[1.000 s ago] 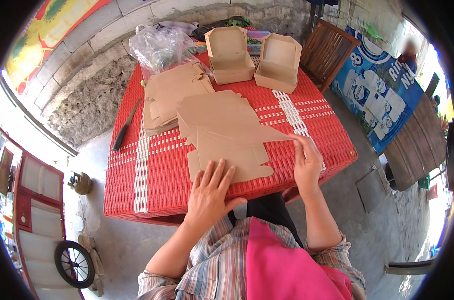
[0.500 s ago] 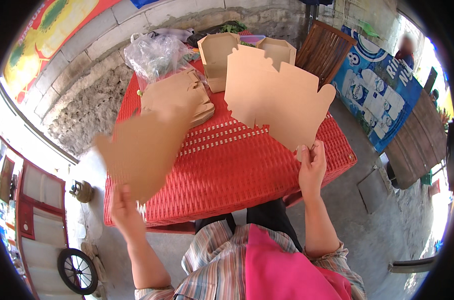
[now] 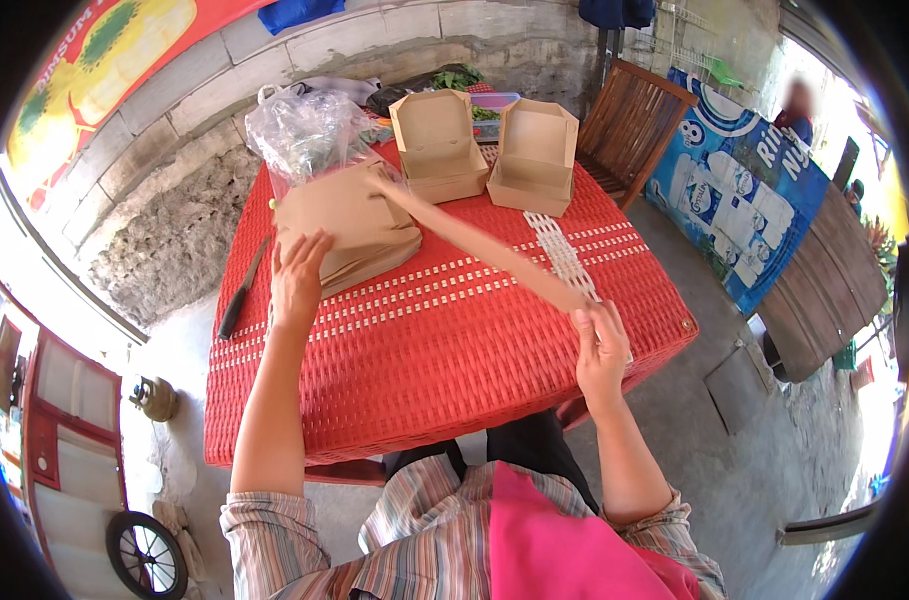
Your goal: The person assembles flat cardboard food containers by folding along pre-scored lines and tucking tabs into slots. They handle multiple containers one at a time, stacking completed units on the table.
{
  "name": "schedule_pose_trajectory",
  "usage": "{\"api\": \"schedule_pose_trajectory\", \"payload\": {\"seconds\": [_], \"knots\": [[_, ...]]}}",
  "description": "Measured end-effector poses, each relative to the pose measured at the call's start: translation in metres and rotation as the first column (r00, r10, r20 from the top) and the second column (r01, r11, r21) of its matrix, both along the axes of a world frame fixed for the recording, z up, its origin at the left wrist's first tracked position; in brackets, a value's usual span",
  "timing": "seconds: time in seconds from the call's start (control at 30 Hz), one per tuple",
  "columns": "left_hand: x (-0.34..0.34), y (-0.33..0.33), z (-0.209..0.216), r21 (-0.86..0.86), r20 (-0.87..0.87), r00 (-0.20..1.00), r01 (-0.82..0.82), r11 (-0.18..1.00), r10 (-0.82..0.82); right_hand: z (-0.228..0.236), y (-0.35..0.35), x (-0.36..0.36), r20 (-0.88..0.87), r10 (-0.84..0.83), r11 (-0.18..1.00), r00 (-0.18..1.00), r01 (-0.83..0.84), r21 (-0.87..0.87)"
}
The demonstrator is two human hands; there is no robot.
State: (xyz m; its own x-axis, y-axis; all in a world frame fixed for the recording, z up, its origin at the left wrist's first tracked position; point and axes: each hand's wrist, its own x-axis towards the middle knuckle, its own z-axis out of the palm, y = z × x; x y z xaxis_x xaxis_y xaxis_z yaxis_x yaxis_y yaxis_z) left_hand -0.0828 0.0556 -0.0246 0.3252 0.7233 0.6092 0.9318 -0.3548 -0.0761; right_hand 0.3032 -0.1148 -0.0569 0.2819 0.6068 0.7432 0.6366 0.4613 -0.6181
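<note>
Right now the right hand pinches the near corner of a flat cardboard blank, fingers pressed together on its edge. The blank runs edge-on from right of centre up toward the upper middle of the frame, lifted off the red table and slanting over it. The left hand, left of centre, lies spread with its fingers flat on the near edge of a stack of more blanks; it presses down and grips nothing.

By its look, the blank is light and thin, stiff enough to hold a line when held by one corner, yet likely to flex, and to crease where it is scored. Its surface looks matt, so it should not slip. A pinch at a corner or along an edge suits it; a second hand on the far end would steady it. The stack probably slides easily, sheet on sheet, so a flat palm holds it best.

Counted: one blank in the air, one stack whose sheets cannot be counted, two folded boxes standing open at the upper middle, one clear bag behind the stack, one dark knife at the table's left edge, and one wooden chair at the upper right.
</note>
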Motion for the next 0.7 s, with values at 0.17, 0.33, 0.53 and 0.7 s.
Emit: {"api": "schedule_pose_trajectory", "payload": {"seconds": [0.17,0.33,0.53,0.7], "knots": [[0.0,-0.002,-0.019,-0.257,0.106,0.991,0.105,0.961,-0.08,0.007,-0.003,-0.002,0.403,0.095,0.994,0.91,-0.112,0.018],[-0.034,-0.026,0.013,-0.136,0.284,0.958,0.079,0.988,-0.038,0.005,-0.013,-0.017,0.614,0.288,0.956,0.735,-0.259,-0.138],[0.052,-0.171,0.027,-0.153,0.302,0.908,0.348,0.925,-0.292,0.008,-0.034,-0.049,0.655,0.43,0.897,0.621,-0.377,-0.231],[0.073,-0.232,0.016,-0.311,0.268,0.891,0.439,0.843,-0.365,0.012,-0.044,-0.058,0.681,0.442,0.892,0.585,-0.369,-0.262]]}}
